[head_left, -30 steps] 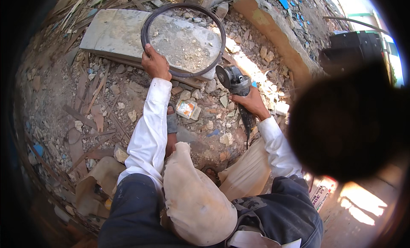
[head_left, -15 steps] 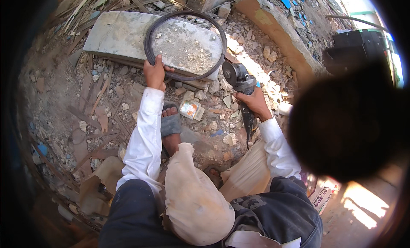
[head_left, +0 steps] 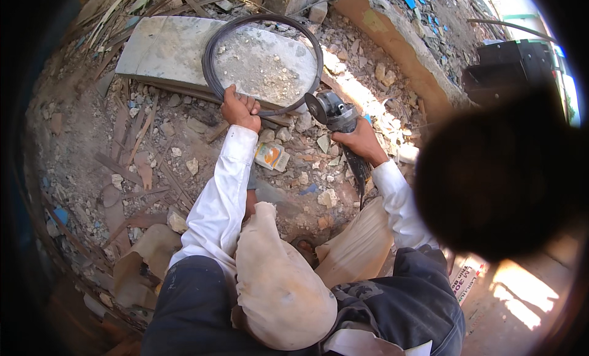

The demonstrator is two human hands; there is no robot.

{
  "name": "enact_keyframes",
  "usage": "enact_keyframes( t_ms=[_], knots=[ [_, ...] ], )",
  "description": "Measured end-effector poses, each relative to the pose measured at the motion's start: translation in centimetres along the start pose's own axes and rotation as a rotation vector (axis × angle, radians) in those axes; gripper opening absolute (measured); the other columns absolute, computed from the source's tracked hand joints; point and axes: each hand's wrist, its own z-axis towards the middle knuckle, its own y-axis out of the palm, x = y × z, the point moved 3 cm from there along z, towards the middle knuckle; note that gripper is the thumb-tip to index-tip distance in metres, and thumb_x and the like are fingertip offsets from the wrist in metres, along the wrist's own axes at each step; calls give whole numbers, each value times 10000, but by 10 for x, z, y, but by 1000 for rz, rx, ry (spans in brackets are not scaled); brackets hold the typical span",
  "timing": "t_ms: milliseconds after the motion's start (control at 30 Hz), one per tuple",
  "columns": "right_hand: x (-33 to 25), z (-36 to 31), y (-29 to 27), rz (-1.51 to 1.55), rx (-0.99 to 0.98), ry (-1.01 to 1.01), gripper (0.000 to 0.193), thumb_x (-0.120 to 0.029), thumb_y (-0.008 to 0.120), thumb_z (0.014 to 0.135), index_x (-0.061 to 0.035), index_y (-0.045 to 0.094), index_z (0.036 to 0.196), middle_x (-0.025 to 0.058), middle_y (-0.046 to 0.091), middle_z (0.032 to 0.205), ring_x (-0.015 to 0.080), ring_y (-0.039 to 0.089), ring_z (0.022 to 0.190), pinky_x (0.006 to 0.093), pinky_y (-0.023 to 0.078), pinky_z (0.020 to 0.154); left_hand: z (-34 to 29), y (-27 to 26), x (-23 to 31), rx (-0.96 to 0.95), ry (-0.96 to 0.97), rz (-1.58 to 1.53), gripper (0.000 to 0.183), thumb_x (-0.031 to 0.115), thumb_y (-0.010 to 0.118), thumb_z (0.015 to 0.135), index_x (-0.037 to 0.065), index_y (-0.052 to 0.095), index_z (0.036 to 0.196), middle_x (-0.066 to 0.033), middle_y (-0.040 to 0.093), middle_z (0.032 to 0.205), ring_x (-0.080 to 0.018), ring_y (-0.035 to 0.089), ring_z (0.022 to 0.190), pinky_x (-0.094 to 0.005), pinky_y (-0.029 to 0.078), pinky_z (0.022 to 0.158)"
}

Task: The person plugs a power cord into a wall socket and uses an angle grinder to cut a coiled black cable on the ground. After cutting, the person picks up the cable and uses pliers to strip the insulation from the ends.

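Observation:
A coil of dark wire rises over a pale concrete slab, and my left hand is closed around its lower left part. My right hand grips an angle grinder by its body. The grinder's disc is close to the lower right of the coil; whether they touch I cannot tell. From the grinder's back end a dark cord hangs down between my right arm and my leg.
Broken stone, tile and wood strips cover the ground. A long broken masonry block lies at the far right, beyond it a black box-like object. A small white and orange packet lies below my hands. A large dark blur hides the right side.
My left hand has moved right and slightly down along the coil's lower edge. The grinder has shifted a little left, its disc nearer the coil's lower right.

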Motion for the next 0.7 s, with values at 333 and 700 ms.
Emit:
enact_keyframes(
  t_ms=[333,700],
  knots=[
    [-3,10,9,-96,-52,46,468,-291,796,670,48,706,980,136,718,838,221,672,743,344,532,741,5,-5,-3,65,5,-9,333,244,581,907,148,338,701,35,242,548,-117,258,405,-317,206,375],
    [-3,16,6,-154,-41,15,507,-332,802,661,41,712,993,153,725,844,239,687,761,349,538,756,-1,0,-1,54,-7,28,282,220,554,927,139,343,758,31,232,570,-113,244,434,-319,223,409]
  ],
)
